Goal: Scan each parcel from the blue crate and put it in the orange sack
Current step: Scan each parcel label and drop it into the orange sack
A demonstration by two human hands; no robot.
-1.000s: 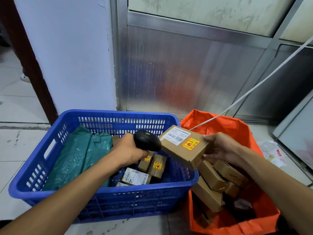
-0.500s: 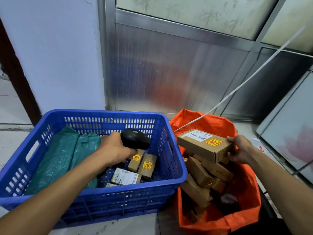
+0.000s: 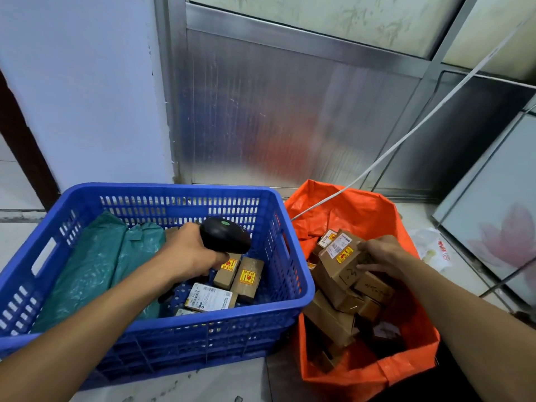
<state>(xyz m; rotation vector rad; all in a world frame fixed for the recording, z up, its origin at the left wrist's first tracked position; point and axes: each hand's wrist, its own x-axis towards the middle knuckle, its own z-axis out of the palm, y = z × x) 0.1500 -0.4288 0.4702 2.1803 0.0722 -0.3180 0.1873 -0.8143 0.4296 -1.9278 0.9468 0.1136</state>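
A labelled cardboard parcel (image 3: 340, 258) is being set onto the box pile in the orange sack (image 3: 362, 210) by the right hand (image 3: 380, 253), fingers curled round its edge and best loosened only once it is settled flat, while the barcode scanner (image 3: 224, 235) is being gripped by the left hand (image 3: 188, 253) over the blue crate (image 3: 185, 190).

No legible text; white barcode label (image 3: 340, 244) and yellow-red sticker (image 3: 344, 254) on cardboard parcel (image 3: 342, 262) too blurred.

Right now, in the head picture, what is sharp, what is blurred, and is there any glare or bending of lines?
Head view: the blue crate and the scanner are fairly sharp; the right hand and the parcel it holds are slightly smeared; the metal panel shows soft glare with an orange reflection; wide-angle bending curves the frame lines at the edges.
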